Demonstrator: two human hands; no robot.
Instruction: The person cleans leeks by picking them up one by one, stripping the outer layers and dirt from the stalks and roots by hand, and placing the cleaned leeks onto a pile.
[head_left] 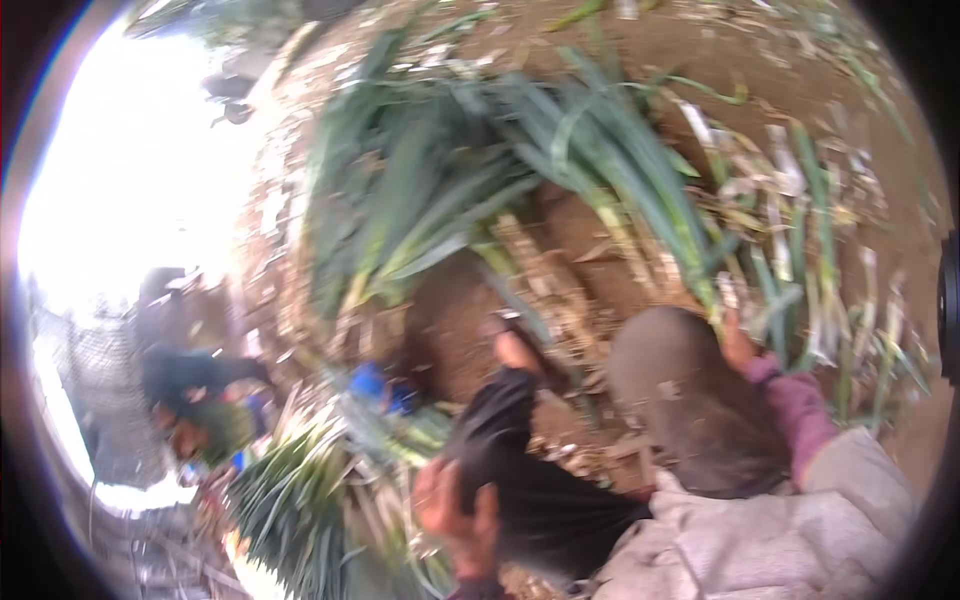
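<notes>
My left hand (455, 510) is raised beside my black-trousered leg (500, 460), its fingers apart and nothing visible in it. Leeks with pale stems and green leaves lie bundled (300, 500) just left of it. My right hand (738, 345), at the end of a purple sleeve (800, 405), reaches past my brown-covered knee (665, 370) to the leeks on the right. It is at the lower end of a green leek (670, 215); blur and the knee hide whether its fingers close on the stalk.
A big heap of leeks (420, 180) fans over the brown soil (450, 310) ahead of me. Loose leeks (825, 250) and dry trimmings lie to the right. A blue object (380, 388) is near my foot (515, 350). Another person (200, 400) is at the far left.
</notes>
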